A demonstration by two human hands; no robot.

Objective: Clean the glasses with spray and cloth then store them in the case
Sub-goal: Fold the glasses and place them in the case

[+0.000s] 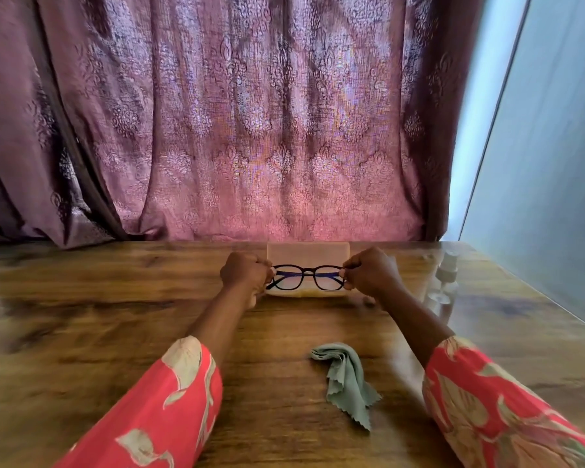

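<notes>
My left hand (245, 273) and my right hand (372, 271) each pinch one end of the black glasses (306, 276) in a tight grip, over the open case (307, 256). The green cloth (347, 380) lies crumpled on the worktop (81, 315). The spray bottle (443, 280) stands to the right.

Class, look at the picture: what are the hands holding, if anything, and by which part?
The glasses. The left hand pinches one end of the frame, the right hand the other, near the hinges.

Wooden table (115, 315), green cloth (347, 380), open case (307, 256), spray bottle (443, 282)
</notes>
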